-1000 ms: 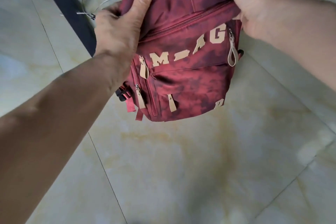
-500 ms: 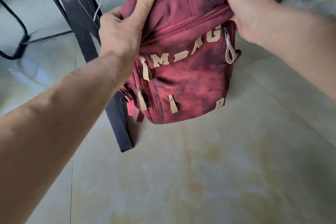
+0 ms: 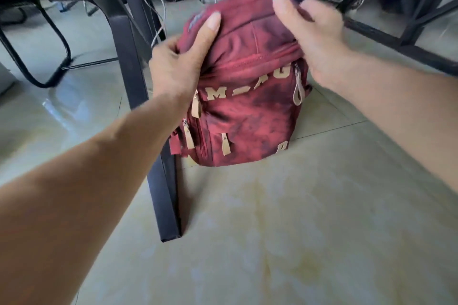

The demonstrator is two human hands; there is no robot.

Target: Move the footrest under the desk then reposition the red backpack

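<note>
The red backpack (image 3: 250, 116), mottled dark red with beige letters and beige zipper pulls, stands upright with its bottom on the tiled floor, right beside a black desk leg. My left hand (image 3: 181, 62) grips its upper left corner, thumb pressed on the front. My right hand (image 3: 314, 39) pinches the fabric at its top right. No footrest can be made out in this view.
The black desk leg (image 3: 153, 156) slants down to the floor just left of the backpack. Desk frame bars (image 3: 406, 42) run behind on the right. White cables (image 3: 158, 7) hang behind the bag. A black chair base (image 3: 37, 67) stands at the far left.
The backpack has come down from the air and away from me; its bottom now rests on the floor by the desk leg. Both hands stayed on its top.
</note>
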